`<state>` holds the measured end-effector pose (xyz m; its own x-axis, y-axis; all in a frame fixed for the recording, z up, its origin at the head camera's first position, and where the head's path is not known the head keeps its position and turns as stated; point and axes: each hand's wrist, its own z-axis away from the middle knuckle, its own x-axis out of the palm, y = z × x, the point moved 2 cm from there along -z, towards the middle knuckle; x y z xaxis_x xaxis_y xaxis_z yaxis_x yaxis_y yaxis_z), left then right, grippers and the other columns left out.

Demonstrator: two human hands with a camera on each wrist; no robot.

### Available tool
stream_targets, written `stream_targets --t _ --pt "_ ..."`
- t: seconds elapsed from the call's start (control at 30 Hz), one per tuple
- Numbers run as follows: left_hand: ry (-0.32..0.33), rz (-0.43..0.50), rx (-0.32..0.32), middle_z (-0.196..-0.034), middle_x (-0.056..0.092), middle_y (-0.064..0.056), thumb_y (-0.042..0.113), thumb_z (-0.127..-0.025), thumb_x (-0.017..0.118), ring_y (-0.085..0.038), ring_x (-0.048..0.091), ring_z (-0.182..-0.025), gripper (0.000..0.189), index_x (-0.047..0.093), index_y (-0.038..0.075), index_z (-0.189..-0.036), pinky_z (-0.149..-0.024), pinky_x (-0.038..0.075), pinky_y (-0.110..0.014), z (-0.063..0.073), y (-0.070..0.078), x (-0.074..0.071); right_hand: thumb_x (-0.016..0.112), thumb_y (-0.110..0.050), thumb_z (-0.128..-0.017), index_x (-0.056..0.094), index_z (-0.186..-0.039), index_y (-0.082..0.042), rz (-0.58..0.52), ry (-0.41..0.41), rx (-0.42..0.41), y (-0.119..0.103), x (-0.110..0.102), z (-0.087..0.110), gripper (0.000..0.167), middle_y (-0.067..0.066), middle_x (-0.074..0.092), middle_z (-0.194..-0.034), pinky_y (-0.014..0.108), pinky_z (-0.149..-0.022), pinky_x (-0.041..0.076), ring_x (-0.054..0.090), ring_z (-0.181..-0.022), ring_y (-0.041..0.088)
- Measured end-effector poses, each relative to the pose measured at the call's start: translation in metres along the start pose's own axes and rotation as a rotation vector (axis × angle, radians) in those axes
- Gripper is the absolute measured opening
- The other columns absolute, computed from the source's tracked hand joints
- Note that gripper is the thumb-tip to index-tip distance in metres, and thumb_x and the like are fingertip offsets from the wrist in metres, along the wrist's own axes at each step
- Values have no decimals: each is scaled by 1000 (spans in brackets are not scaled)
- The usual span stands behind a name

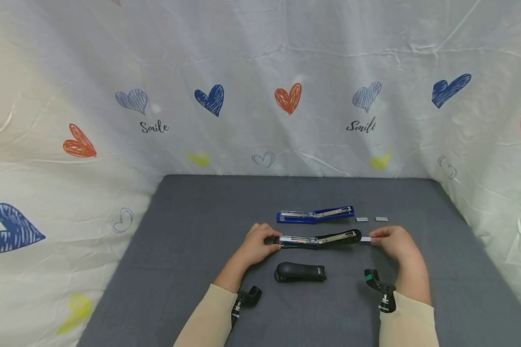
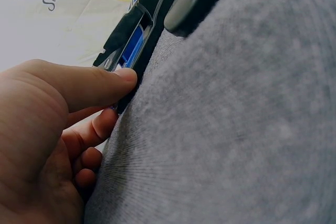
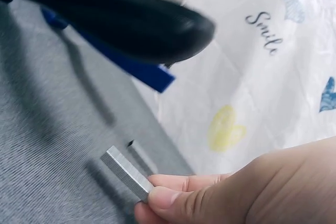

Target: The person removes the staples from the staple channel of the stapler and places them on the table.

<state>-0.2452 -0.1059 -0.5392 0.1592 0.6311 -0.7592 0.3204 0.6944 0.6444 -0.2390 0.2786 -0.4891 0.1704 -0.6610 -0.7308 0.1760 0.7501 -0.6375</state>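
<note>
One Open Black Stapler point(image 1: 298, 240), One Silver Staple Strip point(image 1: 365, 239), Each in a Pinch

At left on a grey surface point(image 1: 165, 270), a person's left hand point(image 1: 257, 246) pinches the left end of the open black stapler, thumb against fingers with only the slim body between them. That end looks a sound hold: the tool appears hard, stiff and modestly heavy, and its hinged halves could swing if lifted by the free tip. Its bare metal channel is likely slick; the dark casing should give better purchase.

Rightward, a closed black stapler point(image 1: 300, 272) lies on the near side and an open blue stapler point(image 1: 316, 216) on the far side. The open black stapler lies between them, spanning the middle, its right half angled up. Past the blue stapler's right end rest two loose staple strips, a left one point(image 1: 362, 219) and a right one point(image 1: 381, 219).

At far right, the right hand point(image 1: 395, 243) holds the silver staple strip by one end, thumb and fingers narrowed to its thickness, the other end pointing free. The right wrist view shows it apart from the stapler. It should prove very light, smooth and easily snapped if bent; gripping its long sides near one end seems safest.
</note>
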Motion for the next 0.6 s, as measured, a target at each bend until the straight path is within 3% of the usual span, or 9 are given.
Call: stream_targets --t 0.17,0.27,0.43,0.6 --pt "0 1 -7 -97 61 8 22 -90 81 -13 43 -89 30 78 17 -120 -80 40 -33 0 0 0 68 -6 -96 74 -109 7 -20 -4 44 3 5 -3 19 14 69 -93 38 -69 45 58 -81 25" --pt "1 4 -8 -97 60 8 22 -90 82 -13 43 -89 30 78 17 -120 -80 40 -33 0 0 0 66 -4 -98 73 -110 8 -24 1 73 2 7 -2 19 9 67 -86 34 -63 44 57 -72 21" --pt "0 9 -6 -97 61 8 22 -90 82 -13 43 -89 31 78 18 -120 -80 40 -33 1 0 0 64 -4 -99 72 -112 9 0 7 89 0 7 -2 20 14 69 -90 34 -63 45 59 -73 21" --pt "0 8 0 -96 60 8 22 -90 82 -13 43 -89 31 78 17 -120 -80 40 -33 1 0 -1 65 -8 -100 72 -113 9 39 32 53 -3 3 1 23 21 70 -99 37 -66 49 62 -78 24"
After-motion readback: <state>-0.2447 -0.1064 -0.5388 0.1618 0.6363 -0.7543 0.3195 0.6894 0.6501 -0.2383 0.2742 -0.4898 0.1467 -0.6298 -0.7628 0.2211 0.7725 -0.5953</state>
